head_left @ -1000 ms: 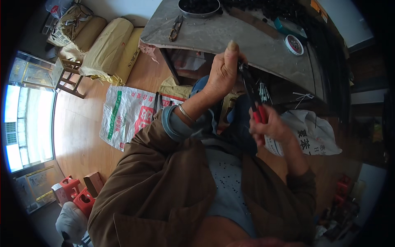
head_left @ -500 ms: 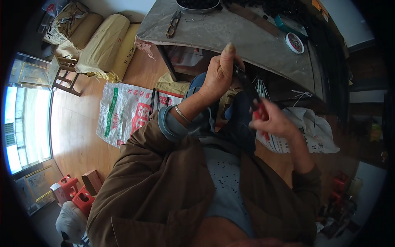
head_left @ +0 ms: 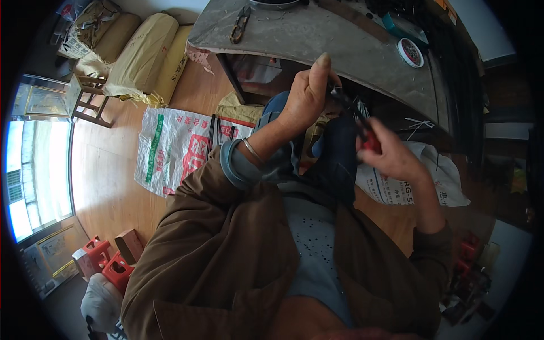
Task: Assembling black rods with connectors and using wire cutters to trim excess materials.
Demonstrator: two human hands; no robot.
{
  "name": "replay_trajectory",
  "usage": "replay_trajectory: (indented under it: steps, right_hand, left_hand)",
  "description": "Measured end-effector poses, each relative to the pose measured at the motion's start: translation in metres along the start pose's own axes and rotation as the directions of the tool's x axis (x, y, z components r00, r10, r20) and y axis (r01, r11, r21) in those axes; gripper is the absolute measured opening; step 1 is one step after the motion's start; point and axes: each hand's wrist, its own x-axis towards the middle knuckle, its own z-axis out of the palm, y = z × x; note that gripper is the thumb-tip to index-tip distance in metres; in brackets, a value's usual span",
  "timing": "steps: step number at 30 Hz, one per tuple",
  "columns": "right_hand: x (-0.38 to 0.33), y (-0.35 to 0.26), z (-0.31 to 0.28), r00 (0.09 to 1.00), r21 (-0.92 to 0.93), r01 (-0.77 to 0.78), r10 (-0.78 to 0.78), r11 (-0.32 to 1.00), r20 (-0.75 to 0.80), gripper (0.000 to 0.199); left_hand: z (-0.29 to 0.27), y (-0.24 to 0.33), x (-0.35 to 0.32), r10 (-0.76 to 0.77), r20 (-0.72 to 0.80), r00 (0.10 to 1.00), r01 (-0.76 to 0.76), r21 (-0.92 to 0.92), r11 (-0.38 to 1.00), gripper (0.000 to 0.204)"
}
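The room has a wooden floor (head_left: 107, 187) and a grey counter (head_left: 294, 35), with the person working in front of the counter's near edge. From where I stand, the pliers (head_left: 369, 139) are between the two hands, red handles toward the right hand (head_left: 391, 153), dark head angled up toward the left hand (head_left: 307, 96). The right grip is closed around the handles, probably placed well back for leverage. The left grip is curled with the thumb upright, apparently to keep the thumb clear of the tool; whether it pinches a part cannot be told, as the fingers face away. Contact between the plier head and the left fingers cannot be confirmed; the right hand and handles are blurred. Outward, on the counter: a pair of snips (head_left: 242, 21) at the left, a brown strip (head_left: 354, 20) lying diagonally, a teal box (head_left: 392, 26) and, just beside it, a round white-rimmed tub (head_left: 410, 52), all presumably set out for easy reach. A bowl (head_left: 275, 5) is cut off by the upper edge. Below the counter, shadow obscures most detail. On the floor, a white sack (head_left: 153, 153) lies flat at the left with dark rods (head_left: 212, 133) on it, possibly as a ground sheet; a second sack (head_left: 391, 190) at the right is partly covered by the right forearm.
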Motion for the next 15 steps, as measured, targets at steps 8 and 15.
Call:
replay_trajectory:
  steps: [8,15]
  right_hand:
    - [-0.006,0.031,0.008,0.954,0.722,-0.203,-0.033,0.662,0.298,0.018]
    - [0.003,0.006,0.009,0.835,-0.395,0.289,-0.431,0.872,-0.342,0.022]
  left_hand:
    - [0.002,0.006,0.000,0.011,0.094,0.995,-0.006,-0.057,0.998,0.069]
    - [0.004,0.002,-0.001,-0.023,-0.030,0.999,0.022,-0.029,0.999,0.071]
